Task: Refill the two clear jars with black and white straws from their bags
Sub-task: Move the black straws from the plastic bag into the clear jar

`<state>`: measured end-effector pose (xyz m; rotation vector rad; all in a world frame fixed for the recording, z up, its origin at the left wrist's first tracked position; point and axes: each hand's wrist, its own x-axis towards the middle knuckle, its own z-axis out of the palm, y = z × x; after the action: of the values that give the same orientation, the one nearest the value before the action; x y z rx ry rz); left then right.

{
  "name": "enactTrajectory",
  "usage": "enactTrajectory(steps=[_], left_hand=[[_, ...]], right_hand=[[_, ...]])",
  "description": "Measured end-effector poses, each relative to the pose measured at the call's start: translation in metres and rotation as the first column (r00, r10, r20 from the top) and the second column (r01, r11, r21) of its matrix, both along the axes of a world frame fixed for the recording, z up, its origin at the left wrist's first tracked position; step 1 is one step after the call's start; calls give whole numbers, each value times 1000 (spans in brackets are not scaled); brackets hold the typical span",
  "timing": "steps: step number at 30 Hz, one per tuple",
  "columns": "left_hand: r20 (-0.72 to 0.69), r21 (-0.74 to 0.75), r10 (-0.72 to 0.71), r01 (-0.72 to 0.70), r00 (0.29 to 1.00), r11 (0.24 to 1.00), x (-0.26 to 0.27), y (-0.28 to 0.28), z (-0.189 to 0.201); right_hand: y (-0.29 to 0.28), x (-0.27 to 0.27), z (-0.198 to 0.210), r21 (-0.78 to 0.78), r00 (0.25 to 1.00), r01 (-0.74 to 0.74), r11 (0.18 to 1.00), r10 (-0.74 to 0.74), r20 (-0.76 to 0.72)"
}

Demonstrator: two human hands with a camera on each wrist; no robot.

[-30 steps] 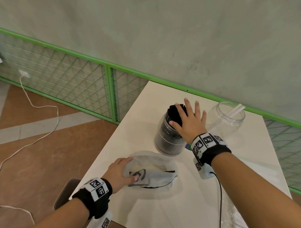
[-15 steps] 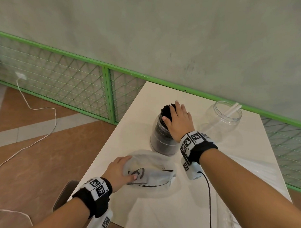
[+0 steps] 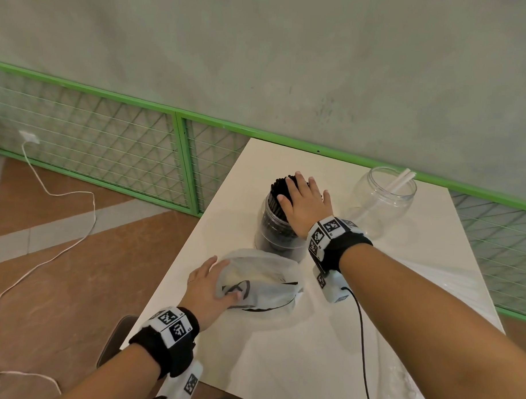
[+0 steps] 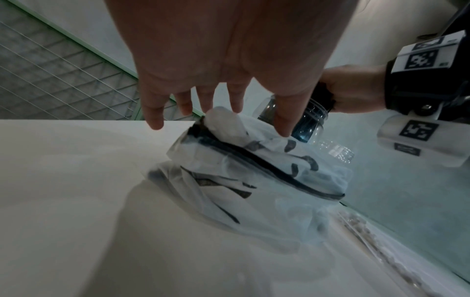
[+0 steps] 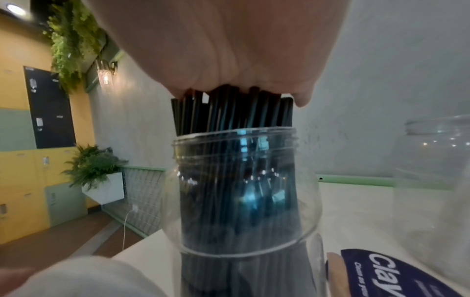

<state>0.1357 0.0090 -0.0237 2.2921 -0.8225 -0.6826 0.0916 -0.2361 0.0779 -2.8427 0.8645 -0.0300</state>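
1. The right hand (image 3: pixel 306 205) has slid left, from the right side of the black straws (image 3: pixel 277 185) to lie flat across their tops.
2. Its fingers (image 3: pixel 298 182), spread wide a second ago, now lie closer together.

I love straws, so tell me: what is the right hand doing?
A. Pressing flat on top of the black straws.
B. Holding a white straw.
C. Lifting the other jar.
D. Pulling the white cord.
A: the right hand lies flat, fingers straight, on the tops of the black straws standing in their jar.
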Motion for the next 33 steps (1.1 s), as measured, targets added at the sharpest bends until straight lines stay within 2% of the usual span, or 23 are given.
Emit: enactTrajectory(steps=[4, 6, 9, 12, 14, 17, 22, 25, 27, 28, 30, 31, 32, 33], left_hand=[[35, -84, 20, -17, 999, 996, 0, 8, 2], [34, -87, 12, -9, 999, 996, -1, 13, 2], [4, -37, -14, 14, 1000, 999, -4, 23, 1], [17, 75, -94, 92, 995, 993, -6, 27, -7], [87, 95, -106, 97, 991, 991, -9, 26, -15], [205, 38, -89, 83, 975, 996, -14, 24, -24], [388, 28, -127, 126, 913, 992, -16, 27, -36], [323, 69, -121, 104, 939, 992, -17, 28, -36], [255, 87, -119, 100, 959, 991, -19, 29, -34], [217, 107, -123, 102, 968, 989, -19, 29, -33], [127, 147, -112, 93, 986, 985, -18, 29, -29], [94, 154, -96, 80, 991, 985, -18, 27, -26], [78, 165, -75, 62, 994, 984, -18, 25, -25], [76, 184, -52, 37, 996, 982, -18, 23, -24]], right_hand=[[-5, 0, 2, 146, 997, -11, 989, 0, 71], [-8, -3, -1, 119, 996, -39, 992, 29, 81], [-10, -4, -5, 88, 995, -66, 994, 60, 78], [-11, -4, -6, 88, 994, -70, 994, 63, 87], [-11, -5, -7, 70, 994, -80, 994, 74, 85], [-12, -7, -8, 64, 993, -84, 994, 79, 83], [-12, -7, -8, 65, 992, -95, 993, 89, 89], [-10, -7, -3, 89, 995, -92, 992, 88, 46], [-5, -13, 3, 46, 991, -110, 993, 106, 88], [2, -19, 7, -12, 973, -151, 988, 151, 175], [22, -39, 9, -67, 857, -307, 949, 306, 414], [35, -51, 5, -14, 807, -408, 913, 367, 463], [50, -64, 0, 104, 805, -497, 861, 413, 426], [66, -78, -7, 240, 834, -535, 810, 460, 306]])
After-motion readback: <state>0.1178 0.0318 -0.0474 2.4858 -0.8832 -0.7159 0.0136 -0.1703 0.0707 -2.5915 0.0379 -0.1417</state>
